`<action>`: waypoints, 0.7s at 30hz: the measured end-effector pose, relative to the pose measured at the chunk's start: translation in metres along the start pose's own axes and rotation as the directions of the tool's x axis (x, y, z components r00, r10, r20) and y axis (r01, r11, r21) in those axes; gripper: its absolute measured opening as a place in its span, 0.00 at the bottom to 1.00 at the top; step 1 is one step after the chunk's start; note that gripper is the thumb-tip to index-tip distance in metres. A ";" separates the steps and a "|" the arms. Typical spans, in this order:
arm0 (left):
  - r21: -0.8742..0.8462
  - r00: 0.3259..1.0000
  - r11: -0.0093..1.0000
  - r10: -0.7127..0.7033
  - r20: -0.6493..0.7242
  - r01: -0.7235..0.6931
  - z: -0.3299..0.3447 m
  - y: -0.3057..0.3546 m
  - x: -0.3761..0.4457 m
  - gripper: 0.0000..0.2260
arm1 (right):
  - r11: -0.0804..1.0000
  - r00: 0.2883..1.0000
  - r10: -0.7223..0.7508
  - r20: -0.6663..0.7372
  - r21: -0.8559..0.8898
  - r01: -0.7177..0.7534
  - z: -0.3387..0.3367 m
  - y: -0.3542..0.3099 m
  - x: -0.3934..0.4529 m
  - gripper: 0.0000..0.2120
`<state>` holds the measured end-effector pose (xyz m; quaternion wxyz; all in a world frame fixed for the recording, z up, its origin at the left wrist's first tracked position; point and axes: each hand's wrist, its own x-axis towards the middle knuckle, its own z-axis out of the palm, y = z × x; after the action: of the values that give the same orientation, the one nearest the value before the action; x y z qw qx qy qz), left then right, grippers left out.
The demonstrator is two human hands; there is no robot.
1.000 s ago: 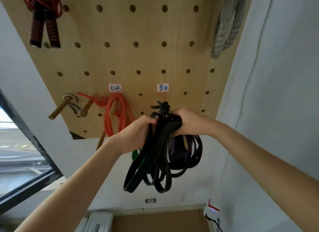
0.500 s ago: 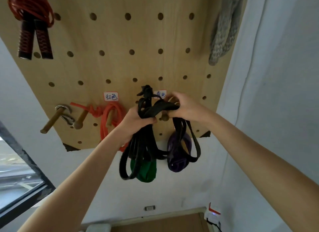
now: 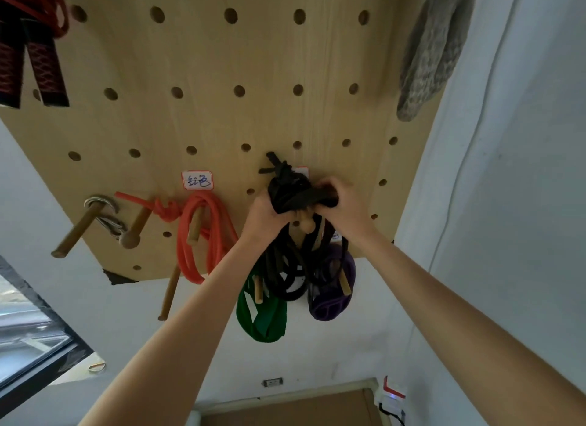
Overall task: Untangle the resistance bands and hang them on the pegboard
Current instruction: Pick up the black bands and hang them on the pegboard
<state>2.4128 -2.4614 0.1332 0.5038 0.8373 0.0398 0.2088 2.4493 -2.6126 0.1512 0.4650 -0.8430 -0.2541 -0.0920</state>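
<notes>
Both hands [image 3: 268, 211] have now lifted the black bands [image 3: 293, 192] over the peg [image 3: 307, 225].

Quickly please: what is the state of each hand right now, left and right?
Left hand: grip closed on the black resistance bands, by the round-tipped peg.
Right hand: grip closed on the same bundle.

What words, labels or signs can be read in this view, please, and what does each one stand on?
"红色": handwritten white label on the pegboard, above the orange band.
Second white label on the pegboard: mostly hidden behind the black bands, unreadable.
Small label by the right wrist: too small to read.
Red and white sticker low on the wall: no legible text.
</notes>
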 end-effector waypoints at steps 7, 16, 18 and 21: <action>-0.144 0.990 0.989 0.009 0.144 0.012 -0.012 -0.013 -0.018 0.13 | 0.985 0.966 -0.160 0.205 -0.025 0.169 -0.011 0.015 -0.017 0.21; -0.414 0.924 0.893 -0.004 0.383 0.176 -0.032 -0.014 -0.028 0.14 | 0.972 0.878 0.056 0.475 0.175 -0.157 -0.038 -0.012 0.001 0.13; -0.532 0.889 0.801 -0.002 0.457 0.276 -0.034 -0.015 -0.027 0.14 | 0.991 0.925 0.057 0.376 0.092 -0.099 -0.032 -0.017 0.005 0.12; -0.624 0.885 0.694 -0.042 0.464 0.360 -0.032 -0.016 -0.028 0.11 | 0.995 0.969 -0.042 0.243 -0.078 0.063 -0.026 -0.017 0.005 0.10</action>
<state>2.3773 -2.4346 0.1241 0.7969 0.6007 -0.0556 -0.0324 2.4472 -2.6254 0.1801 0.3917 -0.8601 -0.3266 -0.0120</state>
